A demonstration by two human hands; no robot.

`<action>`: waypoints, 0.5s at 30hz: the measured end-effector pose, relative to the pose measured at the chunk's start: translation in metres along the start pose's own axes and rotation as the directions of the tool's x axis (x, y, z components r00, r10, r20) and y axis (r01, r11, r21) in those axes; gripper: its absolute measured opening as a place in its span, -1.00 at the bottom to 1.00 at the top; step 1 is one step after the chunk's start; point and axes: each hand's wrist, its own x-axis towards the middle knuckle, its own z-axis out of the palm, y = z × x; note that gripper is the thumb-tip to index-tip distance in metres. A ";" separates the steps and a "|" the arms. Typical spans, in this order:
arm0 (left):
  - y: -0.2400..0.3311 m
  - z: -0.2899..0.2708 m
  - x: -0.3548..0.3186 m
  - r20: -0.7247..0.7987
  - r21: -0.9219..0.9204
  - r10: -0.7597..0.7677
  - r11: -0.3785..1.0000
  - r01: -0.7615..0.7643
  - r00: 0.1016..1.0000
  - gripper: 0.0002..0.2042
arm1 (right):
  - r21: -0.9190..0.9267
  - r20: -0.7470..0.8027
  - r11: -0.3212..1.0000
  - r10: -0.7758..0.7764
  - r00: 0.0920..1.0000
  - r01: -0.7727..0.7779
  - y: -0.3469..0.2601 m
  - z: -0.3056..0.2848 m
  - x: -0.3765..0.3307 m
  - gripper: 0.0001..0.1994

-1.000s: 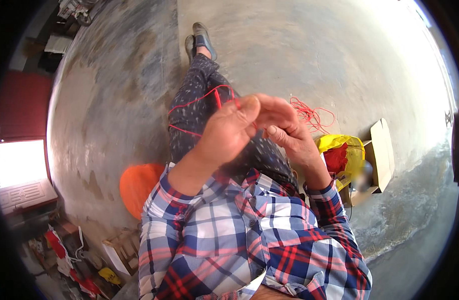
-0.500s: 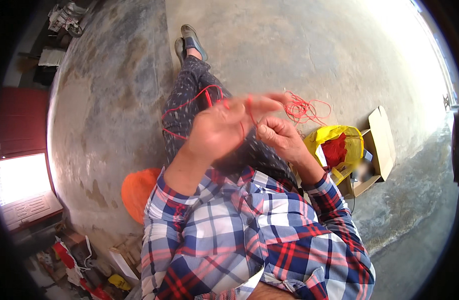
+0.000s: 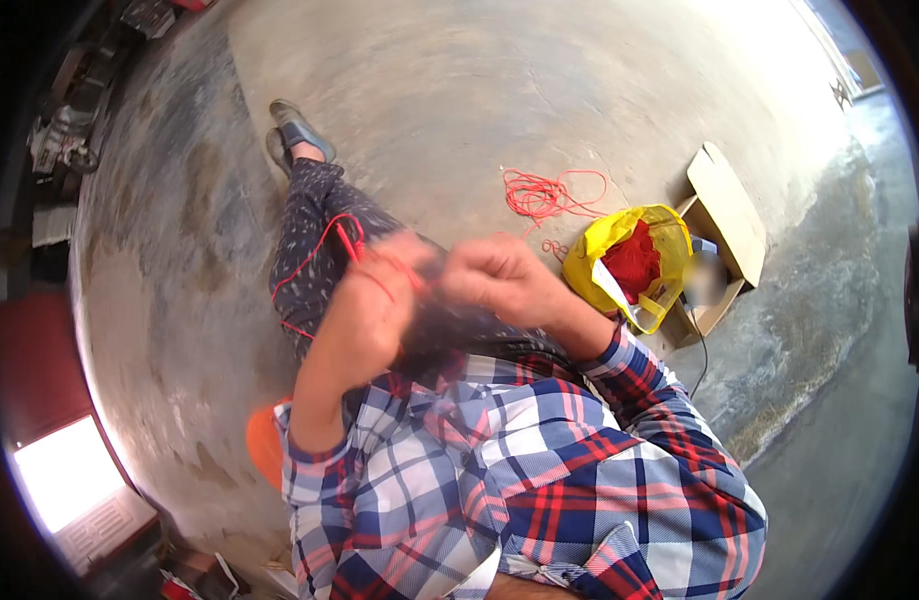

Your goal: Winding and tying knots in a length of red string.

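Observation:
My left hand (image 3: 374, 300), blurred by motion, is curled above my lap with red cord (image 3: 389, 258) looped round it. A short, thicker red bundle (image 3: 349, 243) stands out beyond its knuckles. From there a loose loop of the cord hangs across my thigh. Close by on the right, my right hand (image 3: 504, 282) is closed in a pinch, its fingertips near the left hand. The cord pinched in it half a second ago is hard to see there now, hidden by the fingers and blur.
A tangled heap of red cord (image 3: 541, 197) lies on the concrete floor ahead. Right of it stand a yellow bag (image 3: 591, 262) holding red material (image 3: 634, 262) and an open cardboard box (image 3: 729, 215). Something orange (image 3: 264, 445) is beside my left elbow. My outstretched legs (image 3: 304, 215) cross at the ankles.
My left hand has turned and curled, where its fingers were stretched out before. The right hand has closed further. My view has swung, so the bag, box and cord heap appear farther left.

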 end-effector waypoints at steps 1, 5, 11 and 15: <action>0.011 0.003 -0.001 0.261 -0.065 -0.082 0.993 0.103 0.962 -0.75 | 0.163 -0.116 0.986 -0.002 0.993 0.022 -0.001 -0.002 -0.003 -0.77; 0.022 0.005 -0.012 0.227 -0.648 0.297 0.757 -0.083 0.927 -0.61 | 0.140 -0.064 0.990 -0.007 0.998 0.016 0.015 -0.002 0.003 -0.77; -0.007 0.003 0.001 0.191 0.182 -0.036 0.983 0.001 0.981 -0.67 | 0.078 -0.091 0.994 -0.074 0.993 0.081 -0.015 0.007 -0.003 -0.69; 0.019 0.011 0.002 0.340 -0.725 0.435 0.686 -0.062 0.834 -0.60 | 0.058 -0.171 0.998 -0.015 0.985 0.025 0.012 -0.012 0.000 -0.68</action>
